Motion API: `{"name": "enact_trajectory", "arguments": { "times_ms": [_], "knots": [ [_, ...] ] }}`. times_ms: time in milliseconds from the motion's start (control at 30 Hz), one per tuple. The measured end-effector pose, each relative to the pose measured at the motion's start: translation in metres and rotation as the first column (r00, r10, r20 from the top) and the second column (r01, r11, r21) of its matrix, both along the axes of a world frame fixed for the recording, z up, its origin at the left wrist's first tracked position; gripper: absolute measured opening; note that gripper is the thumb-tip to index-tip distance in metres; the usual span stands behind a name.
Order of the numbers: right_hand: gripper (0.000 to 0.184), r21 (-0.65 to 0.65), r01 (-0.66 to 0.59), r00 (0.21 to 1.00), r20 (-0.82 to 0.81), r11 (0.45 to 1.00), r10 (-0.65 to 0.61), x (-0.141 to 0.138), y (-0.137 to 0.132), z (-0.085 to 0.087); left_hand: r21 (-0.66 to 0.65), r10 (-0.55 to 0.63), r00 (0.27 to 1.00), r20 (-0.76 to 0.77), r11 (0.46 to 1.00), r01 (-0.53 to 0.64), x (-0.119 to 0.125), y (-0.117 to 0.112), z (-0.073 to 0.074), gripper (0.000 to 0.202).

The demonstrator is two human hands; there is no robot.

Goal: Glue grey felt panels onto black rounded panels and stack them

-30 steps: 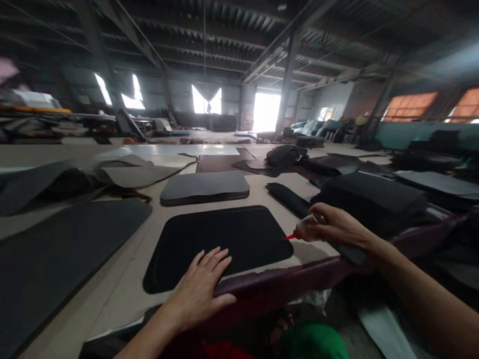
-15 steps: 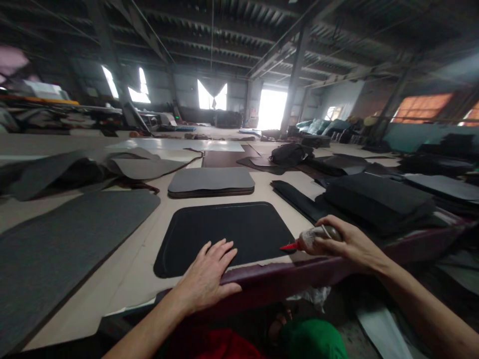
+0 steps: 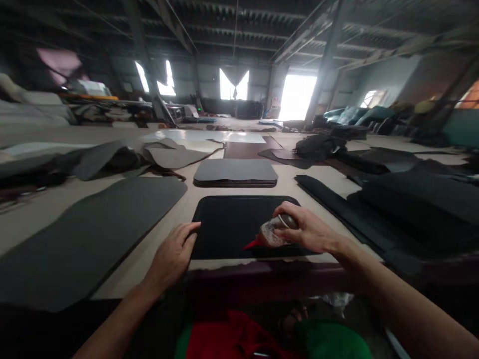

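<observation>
On the wide work table (image 3: 175, 214), a black rounded panel (image 3: 232, 224) lies at lower centre of the frame. The left hand (image 3: 172, 257) rests open at its left edge. The right hand (image 3: 310, 232) is clamped on a squeeze bottle (image 3: 271, 234) with its red nozzle (image 3: 251, 245) low over the panel's near edge. This looks like gluing, and tracing that edge calls for a steady hold-down.

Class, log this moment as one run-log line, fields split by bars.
left hand: at left edge of black mat | right hand: grips red-nozzled squeeze bottle, nozzle over mat's near edge | behind: grey mat stack
</observation>
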State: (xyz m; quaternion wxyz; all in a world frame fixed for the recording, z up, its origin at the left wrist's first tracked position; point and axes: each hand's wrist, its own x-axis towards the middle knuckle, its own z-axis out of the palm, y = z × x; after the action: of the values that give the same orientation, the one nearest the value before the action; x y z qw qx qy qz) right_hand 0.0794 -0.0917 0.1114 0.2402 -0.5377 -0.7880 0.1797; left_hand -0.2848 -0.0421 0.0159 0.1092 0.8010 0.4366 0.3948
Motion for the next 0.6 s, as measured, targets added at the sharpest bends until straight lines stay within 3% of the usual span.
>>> {"name": "enact_trajectory", "arguments": {
  "times_ms": [67,167,433,600],
  "knots": [
    [0.026,0.016,-0.055,0.998,-0.004,0.998,0.055,-0.016,0.009,-0.001,-0.030,0.044,0.999,-0.027,0.999,-0.045,-0.023,0.001,-0.007,0.038],
    [0.026,0.029,-0.128,0.992,-0.008,0.991,0.128,-0.039,0.021,-0.004,-0.054,0.041,0.997,-0.061,0.998,-0.044,-0.037,-0.002,-0.017,0.039],
    [0.027,0.070,-0.248,0.969,-0.004,0.966,0.249,-0.090,0.051,-0.008,-0.060,0.066,0.996,-0.059,0.996,-0.070,-0.033,-0.008,-0.018,0.039],
    [0.029,0.111,-0.222,0.971,-0.066,0.969,0.230,-0.108,0.062,-0.013,-0.069,0.101,0.992,-0.071,0.992,-0.106,-0.032,-0.009,-0.016,0.040]
  ]
}}
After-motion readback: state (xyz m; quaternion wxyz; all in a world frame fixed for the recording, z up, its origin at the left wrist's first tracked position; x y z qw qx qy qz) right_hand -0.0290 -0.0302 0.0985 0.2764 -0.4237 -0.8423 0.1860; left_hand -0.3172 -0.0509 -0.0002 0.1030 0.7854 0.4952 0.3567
